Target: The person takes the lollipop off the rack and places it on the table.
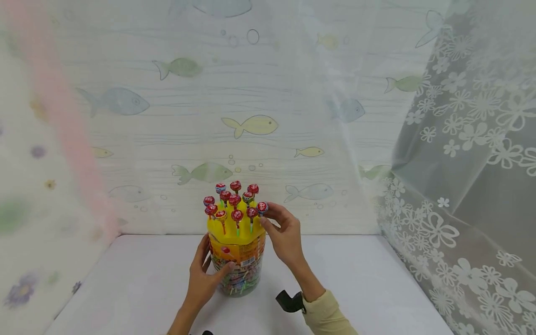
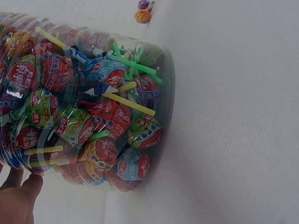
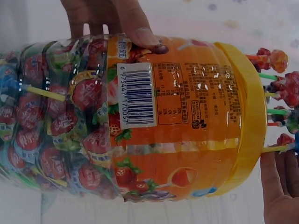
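left hand (image 1: 204,278): fingers wrap upright jar (image 1: 247,253), likely bracing it | right hand (image 1: 286,235): fingers pinch rightmost lollipop (image 1: 262,207) above yellow lid (image 1: 234,236), probably controlling its angle

Curtained booth: fish-print backdrop (image 1: 284,93), flowered drape (image 1: 469,153), white tabletop (image 1: 368,284).

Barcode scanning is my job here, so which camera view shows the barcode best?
Right wrist view: the barcode is large, its digits legible. The head view shows it small; the left wrist view, not at all.
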Tool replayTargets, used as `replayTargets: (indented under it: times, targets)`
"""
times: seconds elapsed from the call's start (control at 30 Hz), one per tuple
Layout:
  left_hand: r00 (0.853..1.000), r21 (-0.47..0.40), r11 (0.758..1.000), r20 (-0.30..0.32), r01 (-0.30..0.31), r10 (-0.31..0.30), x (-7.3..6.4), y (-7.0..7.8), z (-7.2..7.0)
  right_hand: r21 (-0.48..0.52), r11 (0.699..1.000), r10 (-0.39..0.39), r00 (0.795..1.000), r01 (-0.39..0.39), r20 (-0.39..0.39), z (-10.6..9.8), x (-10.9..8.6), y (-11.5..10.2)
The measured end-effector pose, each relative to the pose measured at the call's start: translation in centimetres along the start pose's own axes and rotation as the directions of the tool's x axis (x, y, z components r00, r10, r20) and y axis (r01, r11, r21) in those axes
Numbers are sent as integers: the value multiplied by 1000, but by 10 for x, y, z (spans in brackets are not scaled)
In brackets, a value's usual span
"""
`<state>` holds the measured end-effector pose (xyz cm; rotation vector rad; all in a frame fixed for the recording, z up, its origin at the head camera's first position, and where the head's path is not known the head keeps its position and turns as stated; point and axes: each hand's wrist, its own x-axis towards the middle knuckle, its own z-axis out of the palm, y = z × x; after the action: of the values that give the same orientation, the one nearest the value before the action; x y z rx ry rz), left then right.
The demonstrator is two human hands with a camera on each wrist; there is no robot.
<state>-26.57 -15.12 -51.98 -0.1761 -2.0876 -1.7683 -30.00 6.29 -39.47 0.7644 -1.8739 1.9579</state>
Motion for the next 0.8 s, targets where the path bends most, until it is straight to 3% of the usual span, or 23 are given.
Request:
replayTargets:
  times: [0.3, 0.57, 0.8]
  targets:
    - [1000, -9, 1000, -3, 20, -20, 0, 1, 0, -2, 1000, -22, 997, 21, -72, 2, 7, 4]
    - [1000, -3, 1000, -17, -2, 2, -3, 1, 0, -30, 1000, -11, 996, 8, -92, 4, 8, 2]
    - [1000, -8, 1000, -13, -5, 5, -4, 3, -1, -6, 994, -106, 986, 106, -129, 3, 10, 0]
